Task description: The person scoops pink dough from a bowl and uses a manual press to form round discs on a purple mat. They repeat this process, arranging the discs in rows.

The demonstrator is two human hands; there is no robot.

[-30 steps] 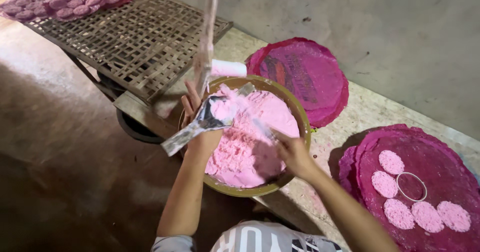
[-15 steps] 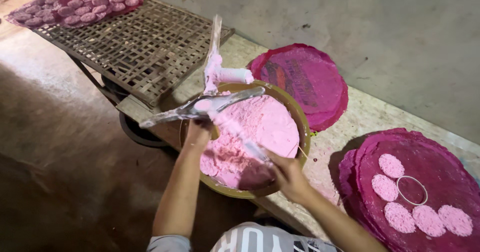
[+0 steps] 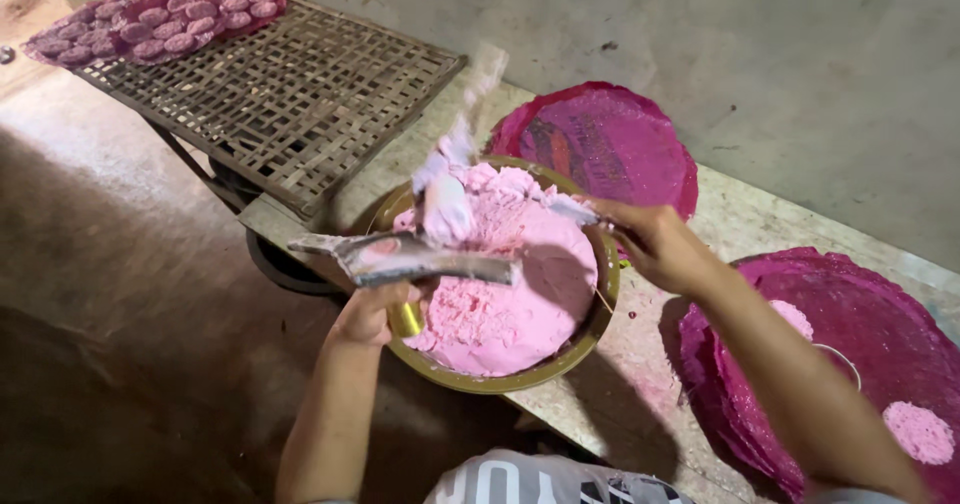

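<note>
A: Where's the pink dough (image 3: 505, 294) sitting?

B: Heaped in a round brass-coloured bowl (image 3: 560, 364) at the near edge of the bench (image 3: 620, 404), filling it almost to the rim.

A: And the hands?

B: The left hand (image 3: 368, 309) is clenched around a flat metal blade (image 3: 420, 256) at the bowl's near-left rim. The blade lies level across the left part of the dough, smeared pink.

A: The right?

B: The right hand (image 3: 655, 246) is over the far-right rim, fingers closed on a thin scraper (image 3: 572, 209) that reaches in toward the mound. A lump of dough (image 3: 445, 204) sits lifted above the blade, between the two tools. A pale strip (image 3: 478, 89) above it is blurred; I can't tell what it is.

A: So the dough lies between both hands?

B: Yes, hands on opposite sides, dough in the middle.

A: Around it?

B: A magenta round mat (image 3: 610, 139) behind the bowl, another magenta mat (image 3: 880, 334) at right carrying a pink disc (image 3: 920, 432) and a thin ring (image 3: 838, 359). Left of the bowl, a woven bamboo rack (image 3: 280, 104) with rows of small pink cakes (image 3: 170, 14) at its far end.
</note>
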